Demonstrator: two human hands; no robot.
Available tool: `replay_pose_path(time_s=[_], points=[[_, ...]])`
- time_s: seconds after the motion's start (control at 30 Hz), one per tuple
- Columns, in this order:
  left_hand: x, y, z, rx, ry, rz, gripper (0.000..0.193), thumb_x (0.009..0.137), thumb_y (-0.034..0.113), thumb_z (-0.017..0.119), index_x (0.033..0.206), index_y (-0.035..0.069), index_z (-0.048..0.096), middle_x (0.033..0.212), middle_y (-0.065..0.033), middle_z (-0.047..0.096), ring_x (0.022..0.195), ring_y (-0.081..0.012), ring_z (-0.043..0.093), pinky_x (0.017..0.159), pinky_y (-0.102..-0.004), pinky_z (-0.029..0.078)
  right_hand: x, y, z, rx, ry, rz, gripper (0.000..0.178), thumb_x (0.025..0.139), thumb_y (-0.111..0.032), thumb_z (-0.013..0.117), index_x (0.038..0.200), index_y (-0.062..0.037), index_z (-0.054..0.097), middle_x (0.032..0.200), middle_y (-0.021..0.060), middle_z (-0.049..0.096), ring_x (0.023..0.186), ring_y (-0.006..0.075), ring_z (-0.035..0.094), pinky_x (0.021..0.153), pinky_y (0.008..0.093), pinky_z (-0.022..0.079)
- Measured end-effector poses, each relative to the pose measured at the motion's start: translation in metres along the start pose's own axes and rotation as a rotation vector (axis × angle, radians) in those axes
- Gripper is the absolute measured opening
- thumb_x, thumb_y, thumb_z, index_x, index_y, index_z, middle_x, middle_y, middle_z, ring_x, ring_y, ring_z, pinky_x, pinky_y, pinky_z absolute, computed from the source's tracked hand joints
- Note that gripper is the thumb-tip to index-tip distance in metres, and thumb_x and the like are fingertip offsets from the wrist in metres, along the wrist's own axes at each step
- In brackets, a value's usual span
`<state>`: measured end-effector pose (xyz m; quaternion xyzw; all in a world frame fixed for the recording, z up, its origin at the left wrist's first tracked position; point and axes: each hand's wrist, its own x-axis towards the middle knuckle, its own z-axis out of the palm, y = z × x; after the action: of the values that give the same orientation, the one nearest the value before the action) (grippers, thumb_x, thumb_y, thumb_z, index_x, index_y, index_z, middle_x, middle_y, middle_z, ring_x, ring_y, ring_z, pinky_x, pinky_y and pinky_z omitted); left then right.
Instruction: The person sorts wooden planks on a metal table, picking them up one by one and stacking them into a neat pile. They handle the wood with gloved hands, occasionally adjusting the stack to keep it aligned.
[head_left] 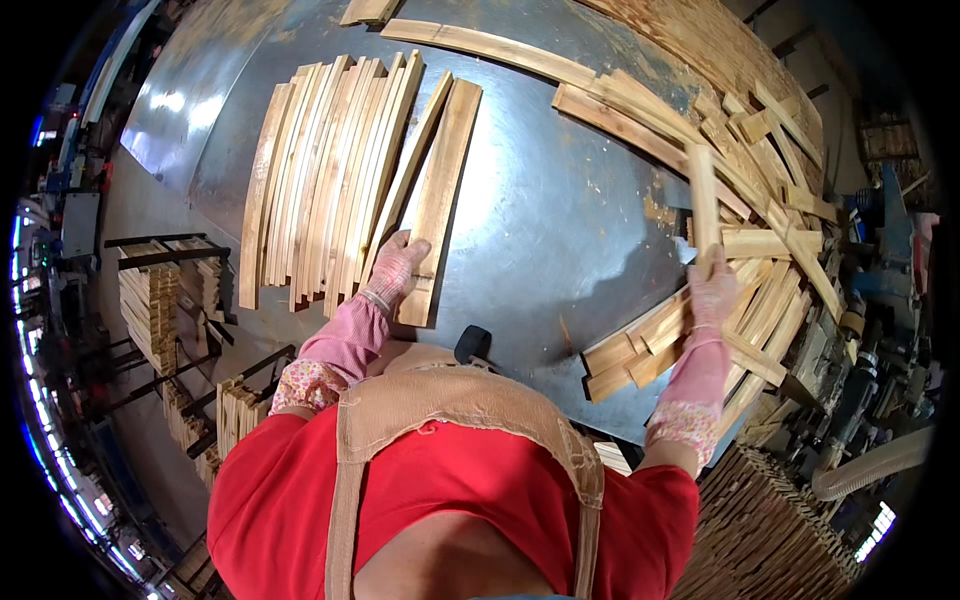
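My left hand (400,268), in a pale stained glove, is closed at the near end of a wooden board (449,170). The board lies flat, slightly tilted, at the right end of a row of wooden slats (325,170). One narrow slat (412,165) leans apart between the row and the board. On the right, my right hand (712,290), also gloved, grips the near end of a short wooden board (704,195) that points away from me. Beneath and beside that hand lie loose boards (640,345), crossing one another; its fingers are partly hidden.
All this lies on a shiny metal table (530,220). Long boards (490,45) run along the far side toward a jumbled wood pile (770,150) at right. Stacked wood on racks (150,310) stands left, below the table edge. Machinery and a grey hose (875,465) are at right.
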<state>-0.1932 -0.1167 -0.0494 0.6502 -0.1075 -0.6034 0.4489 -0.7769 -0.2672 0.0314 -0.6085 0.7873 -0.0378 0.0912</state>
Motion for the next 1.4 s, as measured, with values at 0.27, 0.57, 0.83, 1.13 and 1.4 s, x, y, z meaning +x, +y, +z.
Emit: replay_pose_path(time_s=[0.27,0.57,0.83,1.13,1.4], points=[[-0.025,0.046,-0.010,0.155,-0.079,0.034,0.057,0.100,0.017,0.068,0.147,-0.010,0.050,0.127,-0.0193,0.065,0.111,-0.0281,0.069,0.080,-0.0442,0.068,-0.053,-0.227,0.098,0.341,-0.258,-0.323,0.059,0.097,-0.038,0.067,0.150,-0.0133,0.063,0.138,0.0239,0.068,0.130,0.0408,0.065,0.109,0.0491,0.052],[-0.045,0.092,0.004,0.287,-0.070,0.472,0.043,0.096,0.019,0.068,0.133,-0.003,0.065,0.109,-0.0145,0.073,0.101,-0.0284,0.069,0.095,-0.0406,0.056,-0.116,-0.451,0.248,0.830,-0.675,-0.495,0.059,0.103,-0.048,0.063,0.150,-0.0123,0.063,0.142,0.0238,0.069,0.131,0.0439,0.066,0.105,0.0497,0.056],[-0.030,0.073,0.002,1.077,0.334,1.032,0.048,0.076,0.007,0.078,0.121,0.002,0.061,0.129,-0.0246,0.058,0.119,-0.0467,0.057,0.101,-0.0596,0.046,0.152,-0.393,0.058,-0.050,0.240,-0.607,0.068,0.087,-0.045,0.076,0.143,-0.0100,0.064,0.145,0.0200,0.064,0.141,0.0410,0.054,0.117,0.0491,0.044],[-0.018,0.068,-0.020,1.443,0.359,0.893,0.063,0.082,0.008,0.073,0.143,0.011,0.059,0.149,-0.0219,0.052,0.137,-0.0451,0.052,0.115,-0.0593,0.042,0.185,-0.331,0.065,-0.153,-0.215,-0.412,0.087,0.089,-0.075,0.068,0.151,-0.0138,0.062,0.150,0.0150,0.063,0.140,0.0358,0.056,0.117,0.0470,0.046],[-0.017,0.078,-0.040,1.394,0.334,0.920,0.061,0.081,0.008,0.074,0.140,0.011,0.062,0.146,-0.0214,0.054,0.133,-0.0450,0.054,0.111,-0.0565,0.045,0.043,-0.271,0.077,0.084,-0.406,-0.296,0.077,0.093,-0.068,0.066,0.136,-0.0047,0.070,0.130,0.0253,0.072,0.125,0.0469,0.063,0.109,0.0526,0.048]])
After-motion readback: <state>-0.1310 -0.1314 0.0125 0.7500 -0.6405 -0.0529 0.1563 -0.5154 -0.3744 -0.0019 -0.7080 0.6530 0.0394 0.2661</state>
